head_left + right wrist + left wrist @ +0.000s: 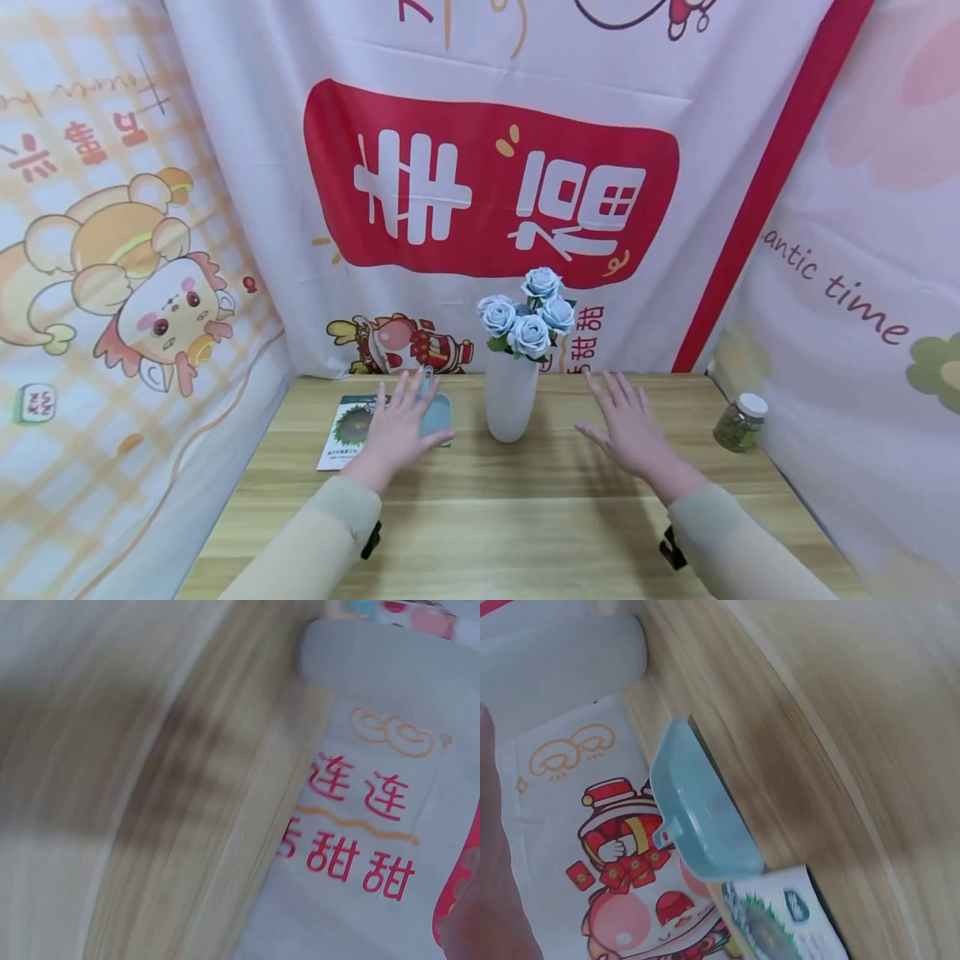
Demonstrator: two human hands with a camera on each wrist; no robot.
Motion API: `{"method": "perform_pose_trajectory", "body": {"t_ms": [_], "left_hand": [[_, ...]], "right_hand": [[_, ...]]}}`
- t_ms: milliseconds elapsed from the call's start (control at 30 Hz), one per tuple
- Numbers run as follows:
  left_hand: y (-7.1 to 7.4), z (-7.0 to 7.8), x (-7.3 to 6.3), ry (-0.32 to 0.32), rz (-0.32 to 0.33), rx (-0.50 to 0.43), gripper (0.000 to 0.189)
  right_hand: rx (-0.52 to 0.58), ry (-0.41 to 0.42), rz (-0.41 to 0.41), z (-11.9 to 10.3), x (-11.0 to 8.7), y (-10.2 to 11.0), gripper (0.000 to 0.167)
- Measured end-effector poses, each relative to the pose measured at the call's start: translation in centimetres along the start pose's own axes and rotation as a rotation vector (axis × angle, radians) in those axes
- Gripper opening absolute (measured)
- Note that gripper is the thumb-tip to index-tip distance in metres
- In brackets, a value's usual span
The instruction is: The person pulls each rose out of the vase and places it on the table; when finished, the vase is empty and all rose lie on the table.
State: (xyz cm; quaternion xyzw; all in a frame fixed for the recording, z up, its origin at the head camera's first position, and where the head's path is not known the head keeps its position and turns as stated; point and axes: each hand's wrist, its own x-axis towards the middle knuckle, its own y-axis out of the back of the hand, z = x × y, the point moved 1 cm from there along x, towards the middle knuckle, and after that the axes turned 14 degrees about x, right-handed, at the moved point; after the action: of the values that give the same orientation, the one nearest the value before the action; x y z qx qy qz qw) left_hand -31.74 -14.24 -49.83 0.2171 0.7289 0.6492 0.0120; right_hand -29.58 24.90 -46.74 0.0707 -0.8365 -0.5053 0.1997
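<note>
Both hands reach out over the wooden table with fingers spread, and neither holds anything. My left hand [397,432] hovers at the left, overlapping a light blue dustpan [438,417] and a white packet with a green plant picture [341,437] in the head view. The left wrist view shows the dustpan [697,810] lying beside the packet [784,915]. My right hand [626,425] is to the right of a white vase [510,400] holding several pale blue roses [531,333]. In the right wrist view the vase [382,664] appears sideways near the top.
A clear jar with a white lid [741,423] stands at the table's right edge. The wooden table [510,533] backs onto a white printed cloth [247,167] with a large red panel. Printed cloths also hang along the left and right sides.
</note>
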Motion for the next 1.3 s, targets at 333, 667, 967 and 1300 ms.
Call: {"method": "perform_pose_trajectory", "body": {"t_ms": [333,667,967,1300], "left_hand": [[-0.5,2.4,4.5,0.011,-0.061,-0.098,0.107],[1.7,6.2,9.0,0.091,-0.184,-0.602,0.11],[2.9,7.9,10.7,0.16,-0.022,-1.045,0.102],[2.5,8.3,10.6,0.246,-0.063,-1.048,0.103]], "right_hand": [[0.43,-0.052,0.181,-4.8,4.9,-0.9,0.03],[0.853,-0.101,0.285,-8.4,7.5,-1.2,0.013],[1.052,-0.211,0.309,-9.8,8.7,-0.5,0.015],[1.212,-0.288,0.429,-9.8,8.9,-1.0,0.017]]}}
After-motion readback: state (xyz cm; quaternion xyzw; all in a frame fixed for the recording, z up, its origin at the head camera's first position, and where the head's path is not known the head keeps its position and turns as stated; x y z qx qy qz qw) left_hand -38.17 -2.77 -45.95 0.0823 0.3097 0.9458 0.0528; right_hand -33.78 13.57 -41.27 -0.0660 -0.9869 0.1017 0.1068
